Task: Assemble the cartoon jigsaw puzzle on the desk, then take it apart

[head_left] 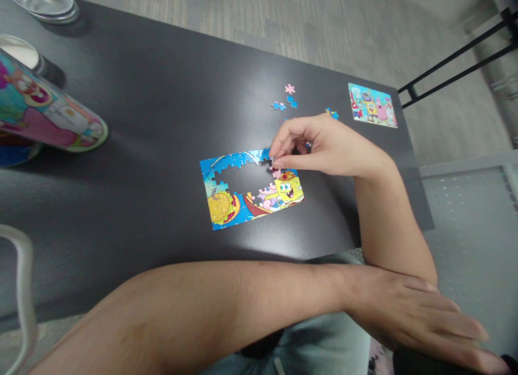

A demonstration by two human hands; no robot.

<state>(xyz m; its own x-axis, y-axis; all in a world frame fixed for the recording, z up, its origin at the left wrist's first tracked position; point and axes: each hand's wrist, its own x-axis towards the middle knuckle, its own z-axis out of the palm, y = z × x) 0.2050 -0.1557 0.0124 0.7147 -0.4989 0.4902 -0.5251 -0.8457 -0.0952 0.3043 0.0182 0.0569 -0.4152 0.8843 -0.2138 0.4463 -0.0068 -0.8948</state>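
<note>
A partly assembled jigsaw puzzle (224, 208) lies on the dark table, its border joined around a hole in the middle. It shows a burger at the left and a yellow cartoon character at the right. My right hand (311, 143) is over its upper right edge, thumb and fingertips pinched on a small puzzle piece (272, 162) that they mostly hide. My left forearm crosses in front of me, below the puzzle. At its end my left hand (421, 315) rests by my right elbow, fingers stretched out and holding nothing visible.
Several loose pieces (278, 106) lie beyond my right hand, some partly behind it. A small picture card (373, 106) is near the table's right end. At left stand a printed cartoon tin (60, 116), a white-filled jar (18, 51) and a clear round container (44, 2).
</note>
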